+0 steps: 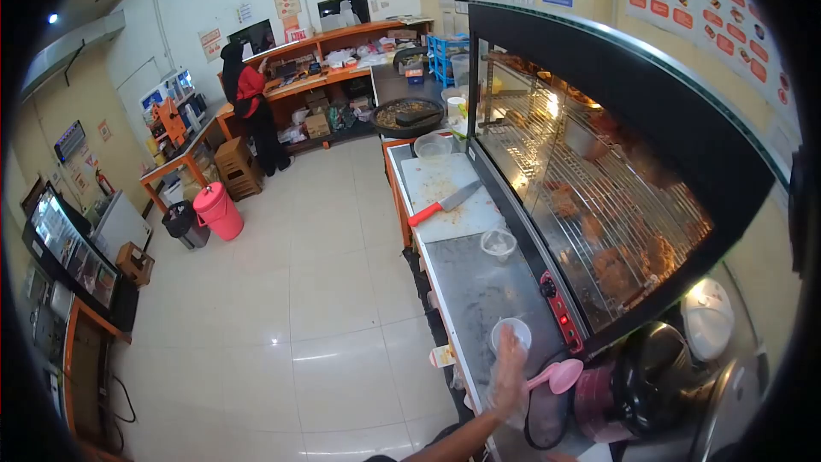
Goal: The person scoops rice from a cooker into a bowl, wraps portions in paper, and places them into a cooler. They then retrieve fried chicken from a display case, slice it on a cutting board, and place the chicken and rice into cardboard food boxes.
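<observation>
My left hand [510, 376], in a clear plastic glove, reaches over the steel counter [466, 287] with its fingers stretched out. Its fingertips overlap a small white bowl [499, 331] near the warmer's control panel. Just right of the wrist lies a pink ladle [564, 376], partly on a dark oval outline on the counter. Only a sliver of skin, perhaps my right hand [560, 458], shows at the bottom edge, beside a white piece [596, 454]; its fingers are hidden.
A glass food warmer [556, 171] with fried pieces on racks lines the right side. Farther along the counter are a clear plastic tub [498, 244], a red-handled knife [448, 203] and a white cutting board [434, 173]. A dark rice cooker [629, 389] stands right. Another person [248, 103] stands at the back.
</observation>
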The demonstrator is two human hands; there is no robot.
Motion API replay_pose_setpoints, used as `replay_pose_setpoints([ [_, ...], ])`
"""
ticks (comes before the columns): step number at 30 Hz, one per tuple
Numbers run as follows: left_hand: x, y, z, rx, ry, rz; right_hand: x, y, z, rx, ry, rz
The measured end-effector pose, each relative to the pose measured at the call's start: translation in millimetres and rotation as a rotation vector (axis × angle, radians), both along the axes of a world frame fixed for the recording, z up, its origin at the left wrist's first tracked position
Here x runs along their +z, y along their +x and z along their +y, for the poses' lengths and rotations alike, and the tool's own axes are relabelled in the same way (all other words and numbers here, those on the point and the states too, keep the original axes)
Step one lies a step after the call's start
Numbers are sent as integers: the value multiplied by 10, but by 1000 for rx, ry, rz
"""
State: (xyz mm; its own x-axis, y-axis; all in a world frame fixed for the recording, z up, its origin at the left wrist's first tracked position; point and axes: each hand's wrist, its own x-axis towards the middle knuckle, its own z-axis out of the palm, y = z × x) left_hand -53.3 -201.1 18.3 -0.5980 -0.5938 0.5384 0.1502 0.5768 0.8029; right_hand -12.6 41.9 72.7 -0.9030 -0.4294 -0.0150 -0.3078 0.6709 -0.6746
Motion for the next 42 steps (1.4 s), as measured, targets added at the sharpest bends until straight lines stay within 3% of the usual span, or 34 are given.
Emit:
replay_pose_setpoints([
  [1,53,-39,15,5,-2,8,-413,-16,-190,269,-220,113],
  [3,336,-142,33,-143,1000,504,-1007,-191,-516,812,-656,330],
  [8,582,61,-83,145,587,362,-1377,-187,-272,674,-956,218],
  [10,635,209,-114,216,487,306,-403,416,-1543,571,-1085,132],
  [11,669,268,-137,268,374,277,-470,459,-1485,515,-1146,90],
  [12,674,330,-129,317,263,244,-157,470,-1451,531,-983,155],
  [14,628,429,-131,304,259,272,-526,443,-1442,573,-921,165],
  [15,593,480,-132,290,264,304,-396,495,-1442,615,-848,177],
  [16,558,558,-151,268,263,283,-255,560,-1523,727,-1177,-330],
  [17,526,612,-171,330,85,111,-302,545,-1529,688,-1184,-323],
  [18,452,654,-142,383,-93,-60,-458,509,-1546,611,-1318,-618],
  [19,340,652,-95,347,-89,-74,-596,463,-1539,526,-1448,-910],
  [21,121,631,-70,354,-70,-377,-724,348,-1500,576,-1430,-936],
  [22,43,626,-122,337,-76,-371,-757,295,-1488,663,-1401,-972],
  [23,-41,649,-186,335,22,-395,-755,334,-1432,658,-1406,-958],
  [25,-128,640,-183,334,125,-415,-716,513,-1305,677,-1133,-736],
  [26,-166,613,-124,302,124,-348,-604,578,-1300,678,-1129,-736],
  [28,-319,606,-80,277,127,-285,-363,705,-1341,610,-1207,-422],
  [29,-476,583,-114,195,34,-378,-433,645,-1327,615,-1200,-429],
  [31,-878,465,-31,123,-53,-469,-651,376,-1243,600,-1307,-735],
  [32,-1136,332,139,66,-111,-398,-507,255,-1199,562,-994,-469],
  [33,-1257,273,193,19,-175,-326,-558,193,-1158,584,-993,-479],
  [35,-671,453,437,-33,-15,-424,-694,12,-1156,523,-1322,-976],
  [38,-235,562,608,-67,-245,-556,-924,-119,-1016,553,-1264,-1045],
  [42,-525,750,807,-223,-223,-345,-913,5,-711,560,-1190,-1119],
])
